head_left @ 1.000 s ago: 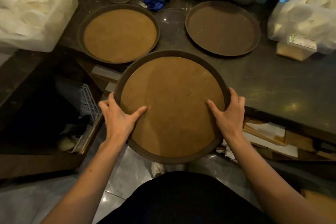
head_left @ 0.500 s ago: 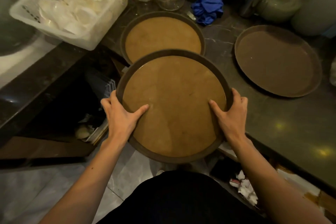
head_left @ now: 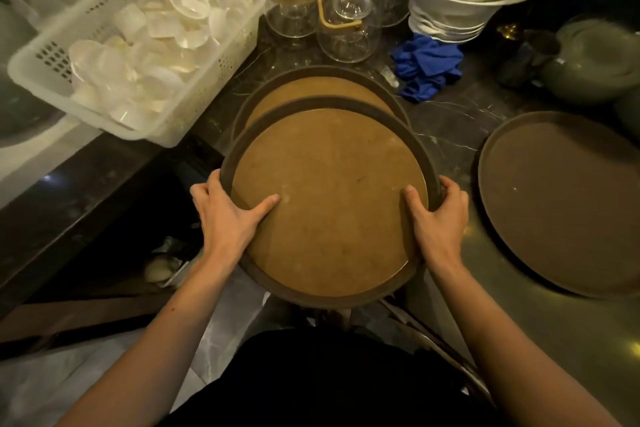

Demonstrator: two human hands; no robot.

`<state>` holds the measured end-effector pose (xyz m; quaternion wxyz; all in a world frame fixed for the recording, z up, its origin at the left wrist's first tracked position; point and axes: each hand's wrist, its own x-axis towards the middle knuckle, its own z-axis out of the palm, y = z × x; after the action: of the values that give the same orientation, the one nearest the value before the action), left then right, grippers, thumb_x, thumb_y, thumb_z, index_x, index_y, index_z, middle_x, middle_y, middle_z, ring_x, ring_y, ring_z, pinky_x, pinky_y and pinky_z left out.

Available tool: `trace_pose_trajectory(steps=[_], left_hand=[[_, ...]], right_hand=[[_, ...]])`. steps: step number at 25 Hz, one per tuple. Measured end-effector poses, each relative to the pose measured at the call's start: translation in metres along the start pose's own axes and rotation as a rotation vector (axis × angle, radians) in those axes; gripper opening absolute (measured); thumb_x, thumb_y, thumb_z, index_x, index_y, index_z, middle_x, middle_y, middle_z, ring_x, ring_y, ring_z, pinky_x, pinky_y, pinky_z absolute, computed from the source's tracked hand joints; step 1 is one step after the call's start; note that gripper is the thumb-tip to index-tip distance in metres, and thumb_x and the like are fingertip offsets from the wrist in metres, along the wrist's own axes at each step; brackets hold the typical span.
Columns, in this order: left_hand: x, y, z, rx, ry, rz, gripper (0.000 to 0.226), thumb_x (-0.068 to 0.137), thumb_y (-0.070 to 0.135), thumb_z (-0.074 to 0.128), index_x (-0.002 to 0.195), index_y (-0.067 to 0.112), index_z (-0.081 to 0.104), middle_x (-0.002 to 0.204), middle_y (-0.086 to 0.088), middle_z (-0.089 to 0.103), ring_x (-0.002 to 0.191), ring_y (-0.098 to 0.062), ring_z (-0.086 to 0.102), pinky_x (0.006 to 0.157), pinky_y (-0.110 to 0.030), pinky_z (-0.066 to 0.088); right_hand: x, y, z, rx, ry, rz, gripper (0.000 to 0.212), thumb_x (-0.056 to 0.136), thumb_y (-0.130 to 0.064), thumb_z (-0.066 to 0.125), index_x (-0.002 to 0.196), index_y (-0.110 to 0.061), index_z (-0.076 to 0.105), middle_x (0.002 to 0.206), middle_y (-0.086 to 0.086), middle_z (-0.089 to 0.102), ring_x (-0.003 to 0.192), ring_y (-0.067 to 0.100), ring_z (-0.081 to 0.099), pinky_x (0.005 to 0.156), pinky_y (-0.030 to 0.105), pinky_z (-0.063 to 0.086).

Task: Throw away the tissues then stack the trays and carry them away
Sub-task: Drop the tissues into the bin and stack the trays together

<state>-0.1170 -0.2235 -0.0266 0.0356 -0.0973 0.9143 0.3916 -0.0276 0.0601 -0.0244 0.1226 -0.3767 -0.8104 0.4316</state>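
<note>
At upper left sat a white basket (head_left: 45, 55) of shells. The left hand (head_left: 227, 222) and right hand (head_left: 438, 218) each clasped the rim of the held tray (head_left: 329, 201) at frame centre, overlapping a second tray (head_left: 311, 88) behind it. A third tray (head_left: 568, 201) lay at right on the counter (head_left: 460, 125).
</note>
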Motion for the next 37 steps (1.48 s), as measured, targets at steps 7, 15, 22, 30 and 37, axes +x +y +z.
trace_pose_trajectory(steps=[7, 15, 22, 30, 37], left_hand=[[0.088, 0.010, 0.015, -0.015, -0.107, 0.051, 0.110, 0.064, 0.050, 0.085, 0.148, 0.008, 0.028, 0.136, -0.015, 0.031, 0.130, -0.032, 0.034, 0.108, -0.035, 0.030], [0.159, 0.019, 0.031, -0.001, -0.249, 0.179, 0.102, 0.067, 0.042, 0.086, 0.144, 0.002, 0.034, 0.133, -0.019, 0.033, 0.125, -0.034, 0.032, 0.108, -0.039, 0.031], [0.171, 0.019, 0.043, 0.113, -0.211, 0.237, 0.099, 0.069, 0.045, 0.083, 0.141, -0.002, 0.035, 0.133, -0.024, 0.034, 0.119, -0.041, 0.033, 0.103, -0.045, 0.030], [0.171, 0.007, 0.043, 0.132, -0.245, 0.205, 0.101, 0.072, 0.055, 0.076, 0.147, 0.006, 0.029, 0.137, -0.024, 0.033, 0.123, -0.042, 0.031, 0.105, -0.049, 0.030], [0.176, 0.006, 0.040, 0.101, -0.317, 0.219, 0.107, 0.072, 0.056, 0.076, 0.151, 0.008, 0.022, 0.140, -0.022, 0.032, 0.130, -0.039, 0.034, 0.108, -0.049, 0.033]], right_hand=[[0.032, -0.021, 0.042, -0.012, 0.095, 0.123, 0.062, 0.088, -0.045, 0.068, 0.137, -0.015, 0.048, 0.122, -0.002, 0.045, 0.111, 0.011, 0.045, 0.095, 0.029, 0.040], [0.046, -0.022, 0.079, -0.005, 0.265, 0.269, 0.054, 0.086, -0.040, 0.069, 0.133, -0.017, 0.055, 0.119, -0.004, 0.049, 0.109, 0.013, 0.052, 0.100, 0.044, 0.047], [0.057, -0.025, 0.088, -0.091, 0.259, 0.259, 0.056, 0.090, -0.037, 0.067, 0.138, -0.014, 0.049, 0.126, 0.007, 0.045, 0.112, 0.020, 0.052, 0.096, 0.035, 0.044], [0.057, -0.021, 0.092, -0.179, 0.244, 0.259, 0.055, 0.092, -0.048, 0.060, 0.139, -0.024, 0.046, 0.130, 0.004, 0.052, 0.114, 0.019, 0.054, 0.094, 0.039, 0.046], [0.054, -0.016, 0.091, -0.165, 0.233, 0.235, 0.057, 0.091, -0.049, 0.058, 0.141, -0.027, 0.044, 0.135, 0.000, 0.057, 0.122, 0.019, 0.053, 0.100, 0.043, 0.045]])
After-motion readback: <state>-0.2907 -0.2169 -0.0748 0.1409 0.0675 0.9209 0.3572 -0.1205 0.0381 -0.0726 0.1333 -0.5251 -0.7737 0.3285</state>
